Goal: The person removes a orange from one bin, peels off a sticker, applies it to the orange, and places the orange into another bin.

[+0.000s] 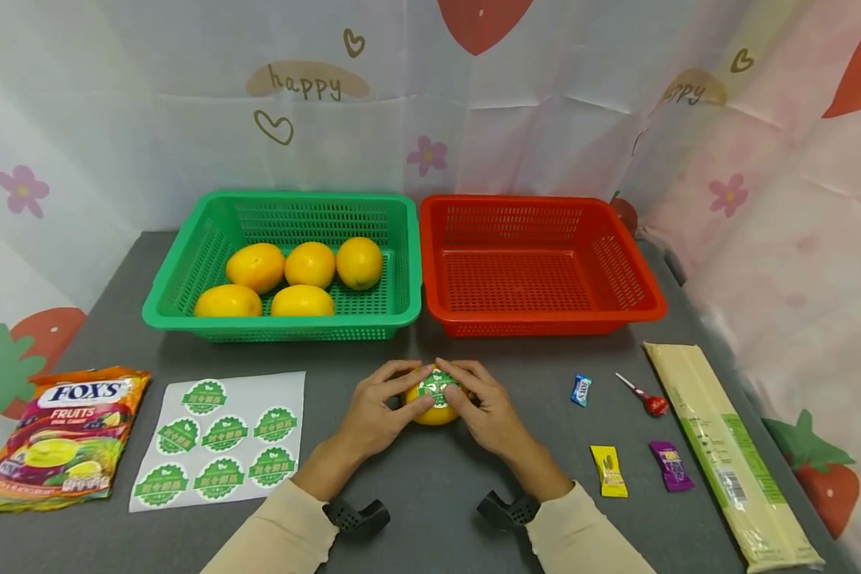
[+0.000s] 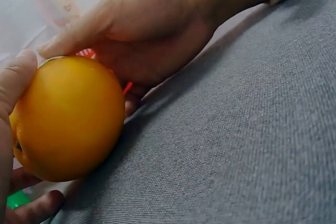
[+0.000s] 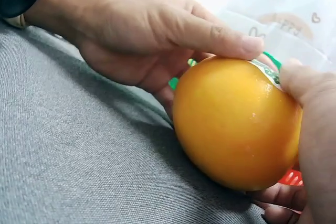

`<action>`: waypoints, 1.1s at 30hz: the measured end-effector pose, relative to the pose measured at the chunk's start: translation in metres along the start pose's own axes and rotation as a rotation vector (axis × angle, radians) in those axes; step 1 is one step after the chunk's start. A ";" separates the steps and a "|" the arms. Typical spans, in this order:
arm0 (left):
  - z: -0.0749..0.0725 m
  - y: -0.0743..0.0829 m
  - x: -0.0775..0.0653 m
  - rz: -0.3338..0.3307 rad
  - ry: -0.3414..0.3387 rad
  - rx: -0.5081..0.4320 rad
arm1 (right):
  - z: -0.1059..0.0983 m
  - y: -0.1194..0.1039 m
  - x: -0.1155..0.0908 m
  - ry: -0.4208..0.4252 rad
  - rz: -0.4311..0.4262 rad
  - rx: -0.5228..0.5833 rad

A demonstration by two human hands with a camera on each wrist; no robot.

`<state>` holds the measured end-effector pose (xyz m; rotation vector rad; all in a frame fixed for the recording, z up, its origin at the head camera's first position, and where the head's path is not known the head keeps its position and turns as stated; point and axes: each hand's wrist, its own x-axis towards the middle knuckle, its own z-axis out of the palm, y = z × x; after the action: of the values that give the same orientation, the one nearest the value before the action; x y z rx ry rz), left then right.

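An orange rests on the grey table in front of me, with a round green-and-white sticker on its top. My left hand holds the fruit from the left, fingers curved around it and thumb near the sticker. From the opposite side my right hand grips the same orange, its thumb at the sticker's edge. Close up in the left wrist view, the orange sits between both hands. The right wrist view shows the sticker lying against the peel, partly hidden by a thumb.
A green basket holding several oranges stands behind, beside a red basket. At left lie a FOX'S candy bag and a sheet of stickers. Small wrapped candies, a lollipop and a long pale packet are at right.
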<state>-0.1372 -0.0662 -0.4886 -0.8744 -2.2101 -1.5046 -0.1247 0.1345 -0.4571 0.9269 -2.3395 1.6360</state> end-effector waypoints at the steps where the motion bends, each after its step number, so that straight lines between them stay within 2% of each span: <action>1: 0.000 -0.001 -0.001 -0.011 -0.002 0.003 | 0.000 0.000 0.000 0.000 0.020 0.021; 3: -0.001 -0.003 -0.003 -0.024 -0.007 0.011 | -0.001 0.000 0.000 0.005 0.075 0.062; 4: 0.000 -0.009 -0.005 -0.028 -0.010 0.016 | -0.002 -0.001 0.000 0.011 0.104 0.075; 7: -0.002 -0.010 -0.005 -0.059 -0.007 0.012 | -0.007 -0.004 0.002 0.068 0.161 0.060; 9: -0.003 -0.011 -0.005 -0.072 -0.003 -0.002 | -0.014 -0.009 0.003 0.150 0.141 0.031; 11: -0.003 -0.012 -0.006 -0.084 -0.003 -0.021 | -0.025 -0.015 0.006 0.268 0.086 0.015; 14: -0.003 -0.013 -0.007 -0.094 -0.005 -0.042 | -0.048 -0.023 0.010 0.458 -0.023 -0.011; 16: -0.003 -0.013 -0.007 -0.101 -0.005 -0.054 | -0.068 -0.023 0.014 0.557 -0.064 -0.043; 18: -0.004 -0.014 -0.008 -0.109 -0.004 -0.059 | -0.091 -0.018 0.015 0.634 -0.055 -0.147; 20: -0.004 -0.014 -0.009 -0.114 -0.001 -0.063 | -0.115 -0.009 0.015 0.680 -0.010 -0.271; 23: -0.005 -0.012 -0.009 -0.128 -0.003 -0.061 | -0.148 0.008 0.012 0.684 0.086 -0.459; 26: -0.005 -0.010 -0.009 -0.143 -0.011 -0.049 | -0.171 0.022 0.006 0.633 0.160 -0.546; 29: -0.006 -0.008 -0.008 -0.164 -0.027 -0.021 | -0.187 0.033 -0.001 0.584 0.224 -0.550; 33: -0.006 -0.007 -0.008 -0.200 -0.065 0.018 | -0.205 0.044 -0.008 0.512 0.321 -0.466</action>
<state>-0.1363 -0.0762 -0.4957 -0.7251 -2.4161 -1.5608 -0.1892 0.3300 -0.4140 0.0332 -2.3923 1.1357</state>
